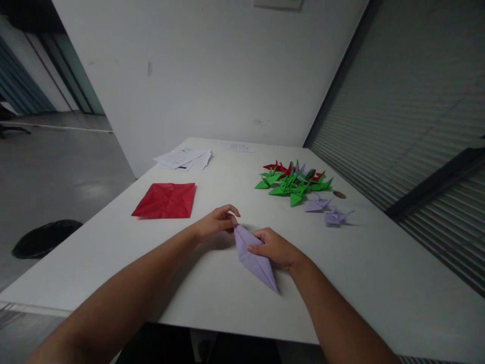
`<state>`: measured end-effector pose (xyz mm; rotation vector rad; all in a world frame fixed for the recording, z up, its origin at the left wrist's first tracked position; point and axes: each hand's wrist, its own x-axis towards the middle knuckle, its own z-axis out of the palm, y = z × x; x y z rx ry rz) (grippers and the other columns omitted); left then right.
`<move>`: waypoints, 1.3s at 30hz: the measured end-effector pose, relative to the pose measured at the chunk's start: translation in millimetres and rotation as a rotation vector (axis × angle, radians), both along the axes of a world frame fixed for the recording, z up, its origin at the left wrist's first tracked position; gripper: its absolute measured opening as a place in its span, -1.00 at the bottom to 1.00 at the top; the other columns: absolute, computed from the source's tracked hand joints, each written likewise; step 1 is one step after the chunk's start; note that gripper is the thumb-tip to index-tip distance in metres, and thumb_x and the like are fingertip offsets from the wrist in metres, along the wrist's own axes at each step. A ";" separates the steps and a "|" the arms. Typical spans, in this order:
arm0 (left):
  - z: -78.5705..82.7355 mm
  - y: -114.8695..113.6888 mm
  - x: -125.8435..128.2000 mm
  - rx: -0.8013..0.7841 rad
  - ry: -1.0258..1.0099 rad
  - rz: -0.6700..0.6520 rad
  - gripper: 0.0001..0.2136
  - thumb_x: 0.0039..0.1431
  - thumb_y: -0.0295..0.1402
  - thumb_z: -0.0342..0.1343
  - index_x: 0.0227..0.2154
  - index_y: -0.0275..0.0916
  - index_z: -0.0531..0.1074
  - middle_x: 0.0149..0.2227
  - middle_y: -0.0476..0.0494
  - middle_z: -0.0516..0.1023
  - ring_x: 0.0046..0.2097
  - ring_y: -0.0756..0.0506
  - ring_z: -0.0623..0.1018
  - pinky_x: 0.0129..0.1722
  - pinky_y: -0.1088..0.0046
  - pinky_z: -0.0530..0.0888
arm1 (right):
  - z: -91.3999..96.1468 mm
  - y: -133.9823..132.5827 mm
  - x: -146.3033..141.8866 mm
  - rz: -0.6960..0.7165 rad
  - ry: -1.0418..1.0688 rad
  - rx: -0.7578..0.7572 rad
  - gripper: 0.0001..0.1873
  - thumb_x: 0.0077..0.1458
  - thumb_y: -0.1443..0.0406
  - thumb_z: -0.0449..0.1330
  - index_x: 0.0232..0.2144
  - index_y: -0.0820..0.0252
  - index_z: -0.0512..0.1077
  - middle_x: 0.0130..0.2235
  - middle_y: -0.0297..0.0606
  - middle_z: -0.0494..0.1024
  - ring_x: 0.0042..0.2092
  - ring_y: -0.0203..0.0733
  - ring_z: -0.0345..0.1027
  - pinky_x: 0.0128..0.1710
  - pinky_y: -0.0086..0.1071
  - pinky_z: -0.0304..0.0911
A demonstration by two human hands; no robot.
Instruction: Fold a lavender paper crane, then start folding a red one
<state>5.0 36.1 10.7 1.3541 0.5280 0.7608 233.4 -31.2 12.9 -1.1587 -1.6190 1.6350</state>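
Note:
A lavender sheet of origami paper, folded into a long pointed diamond, is held just over the near middle of the white table. My left hand pinches its upper-left tip between thumb and fingers. From the right side, my right hand grips the middle of the diamond, thumb on top and fingers behind it. The paper's lower point sticks out toward me, below my right hand. Part of the upper tip is hidden by my left fingers.
Creased red paper lies at the left. Green and red folded paper cranes are heaped at the back right, with two lavender cranes nearer. Printed sheets rest at the back left. A wall and window blinds border the table.

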 end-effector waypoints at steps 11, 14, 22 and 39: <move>-5.8 -4.3 11.6 0.049 0.069 0.082 -0.53 -0.05 -0.26 0.43 -0.10 -0.26 0.39 -0.50 0.07 0.45 -0.47 0.05 0.43 -0.44 0.53 0.33 | 2.1 1.2 -3.6 0.007 0.004 0.046 -0.62 -0.05 0.10 0.40 -0.29 0.30 0.58 -0.41 -0.30 0.59 -0.42 -0.24 0.37 -0.40 -0.43 0.19; -3.3 -6.0 13.4 0.052 0.074 0.140 -0.59 0.00 -0.21 0.40 -0.16 -0.26 0.40 -0.54 0.09 0.42 -0.49 0.05 0.42 -0.45 0.53 0.33 | -0.9 2.2 -3.0 0.007 -0.001 0.055 -0.61 -0.01 0.08 0.38 -0.26 0.30 0.58 -0.41 -0.30 0.58 -0.42 -0.24 0.37 -0.41 -0.44 0.18; -8.6 -6.6 17.2 -0.051 0.013 0.030 -0.42 -0.16 -0.31 0.49 -0.10 -0.23 0.31 -0.51 0.10 0.48 -0.48 0.04 0.48 -0.42 0.53 0.38 | -12.9 7.6 -4.3 -0.212 -0.011 0.195 -0.62 0.04 0.11 0.35 -0.20 0.31 0.59 -0.32 -0.25 0.60 -0.34 -0.18 0.39 -0.37 -0.41 0.21; -10.7 -7.0 21.4 0.009 -0.015 0.259 -0.49 -0.09 -0.34 0.42 -0.18 -0.15 0.21 -0.46 0.13 0.45 -0.44 0.04 0.47 -0.41 0.54 0.34 | -15.2 14.0 -7.9 -0.389 0.058 0.155 -0.64 -0.05 0.04 0.36 -0.45 0.25 0.50 -0.51 -0.38 0.38 -0.47 -0.31 0.18 -0.50 -0.45 0.05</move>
